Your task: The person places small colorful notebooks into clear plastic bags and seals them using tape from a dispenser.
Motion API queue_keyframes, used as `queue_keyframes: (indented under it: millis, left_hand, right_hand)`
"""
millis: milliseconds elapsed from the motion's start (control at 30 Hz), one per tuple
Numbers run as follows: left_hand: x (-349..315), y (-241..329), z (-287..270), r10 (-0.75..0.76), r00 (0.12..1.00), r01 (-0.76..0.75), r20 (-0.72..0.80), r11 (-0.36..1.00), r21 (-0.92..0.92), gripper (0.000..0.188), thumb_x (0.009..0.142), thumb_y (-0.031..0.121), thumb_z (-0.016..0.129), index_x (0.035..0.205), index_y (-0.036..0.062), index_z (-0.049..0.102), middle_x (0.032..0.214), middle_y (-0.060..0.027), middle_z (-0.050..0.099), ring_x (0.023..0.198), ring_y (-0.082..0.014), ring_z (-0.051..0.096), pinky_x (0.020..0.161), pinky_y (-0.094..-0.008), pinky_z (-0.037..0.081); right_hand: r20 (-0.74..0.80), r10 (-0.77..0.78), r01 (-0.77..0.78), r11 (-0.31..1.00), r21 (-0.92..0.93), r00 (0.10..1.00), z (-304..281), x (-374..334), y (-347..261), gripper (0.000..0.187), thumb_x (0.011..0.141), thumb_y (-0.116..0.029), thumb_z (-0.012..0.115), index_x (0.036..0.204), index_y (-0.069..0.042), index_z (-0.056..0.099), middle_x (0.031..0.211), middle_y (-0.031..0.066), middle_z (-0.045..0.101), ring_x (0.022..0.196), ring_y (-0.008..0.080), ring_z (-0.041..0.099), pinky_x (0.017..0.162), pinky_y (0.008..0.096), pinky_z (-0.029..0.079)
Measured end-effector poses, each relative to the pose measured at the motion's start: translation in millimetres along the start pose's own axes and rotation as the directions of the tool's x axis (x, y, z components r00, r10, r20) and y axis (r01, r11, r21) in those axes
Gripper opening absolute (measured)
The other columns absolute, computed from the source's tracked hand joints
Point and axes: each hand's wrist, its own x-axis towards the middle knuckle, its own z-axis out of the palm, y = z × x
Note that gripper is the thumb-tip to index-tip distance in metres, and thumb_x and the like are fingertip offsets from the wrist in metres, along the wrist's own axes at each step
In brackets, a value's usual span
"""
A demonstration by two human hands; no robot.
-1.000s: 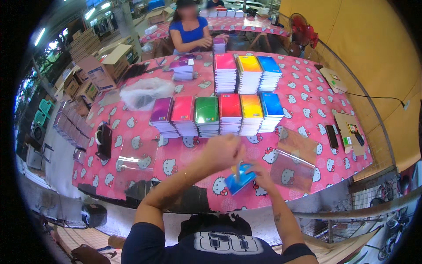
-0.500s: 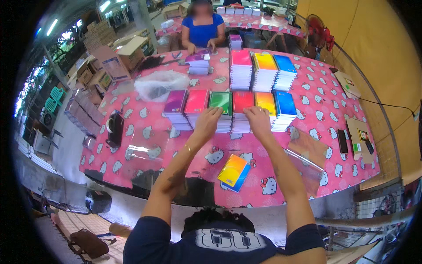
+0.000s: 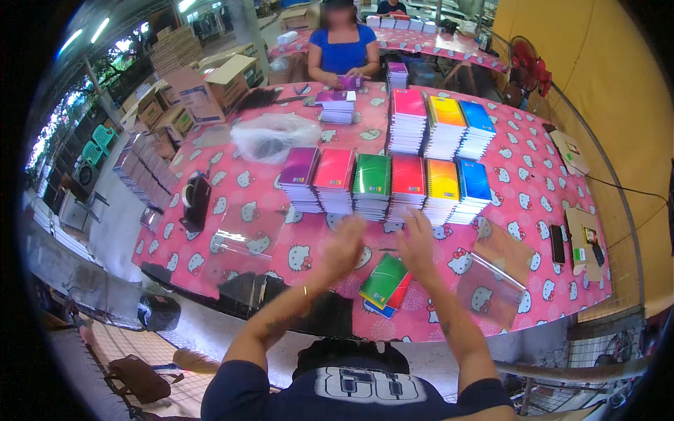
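A small fanned pile of spiral notebooks lies near the table's front edge: a green notebook (image 3: 385, 278) on top, with red, yellow and blue ones showing beneath. My left hand (image 3: 344, 245), smeared by motion, is just left of this pile, and its fingers are hard to make out. Above the pile's right side is my right hand (image 3: 415, 242), fingers stretched forward and apart, holding nothing visible. Beyond my hands runs a row of notebook stacks: purple (image 3: 299, 177), pink (image 3: 333, 179), green (image 3: 371, 184), red (image 3: 407, 184), yellow (image 3: 442, 188) and blue (image 3: 474, 188).
Behind the row stand taller pink (image 3: 408, 119), yellow and blue stacks. Clear plastic bag (image 3: 274, 137), tape dispenser (image 3: 195, 202) and plastic sheets (image 3: 495, 277) lie around. Across the table, a person in a blue top (image 3: 344, 49) handles purple notebooks. A phone (image 3: 557, 243) lies right.
Both hands have drawn back toward me from the green and red stacks. Green and red notebooks now lie over the yellow and blue ones in the near pile. The view has shifted slightly.
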Motion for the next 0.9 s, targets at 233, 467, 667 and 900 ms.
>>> queue_keyframes:
  millis: [233, 467, 667, 900]
  left_hand:
    - [85, -92, -29, 0.003, 0.999, 0.008, -0.041, 0.96, 0.281, 0.035, 0.086, 0.008, 0.06, 0.12, 0.003, 0.064, 0.12, -0.013, 0.068, 0.116, -0.0309, 0.061, 0.107, -0.0543, 0.039]
    - [49, -24, -112, -0.278, 0.909, 0.199, -0.311, 0.944, -0.263, 0.036, 0.085, 0.001, 0.064, 0.121, 0.0023, 0.064, 0.109, -0.0213, 0.068, 0.107, -0.0354, 0.064, 0.095, -0.0481, 0.049]
    - [-89, 40, -4, 0.362, 0.89, -0.263, 0.279, 0.905, -0.335, 0.039, 0.087, 0.008, 0.068, 0.125, 0.0051, 0.062, 0.127, -0.0172, 0.063, 0.121, -0.036, 0.06, 0.107, -0.0496, 0.044]
    - [107, 52, 21, 0.187, 0.979, -0.196, -0.077, 0.972, -0.132, 0.055, 0.087, 0.017, 0.067, 0.137, 0.0032, 0.05, 0.134, -0.021, 0.057, 0.127, -0.0418, 0.052, 0.113, -0.0535, 0.036]
  right_hand:
    - [0.245, -0.157, 0.222, 0.939, -0.262, 0.957, 70, 99, 8, 0.04, 0.081, -0.011, 0.068, 0.121, -0.009, 0.064, 0.131, 0.0123, 0.061, 0.119, 0.0325, 0.057, 0.102, 0.0462, 0.043]
    - [0.1, 0.177, -0.201, 0.917, 0.344, 0.979, -9, 10, 10, 0.028, 0.08, 0.002, 0.063, 0.107, -0.006, 0.067, 0.114, 0.0135, 0.069, 0.112, 0.035, 0.063, 0.099, 0.0431, 0.047]
    - [0.384, 0.189, -0.332, 0.876, 0.35, 0.904, 1, -127, 74, 0.046, 0.078, 0.007, 0.052, 0.121, -0.003, 0.066, 0.137, 0.018, 0.059, 0.129, 0.0357, 0.053, 0.111, 0.0427, 0.039]
    - [-0.051, -0.012, -0.016, 0.859, -0.511, 0.999, -33, 15, 65, 0.063, 0.082, 0.0, 0.058, 0.143, -0.008, 0.049, 0.148, 0.0178, 0.046, 0.138, 0.0366, 0.042, 0.111, 0.0503, 0.034]
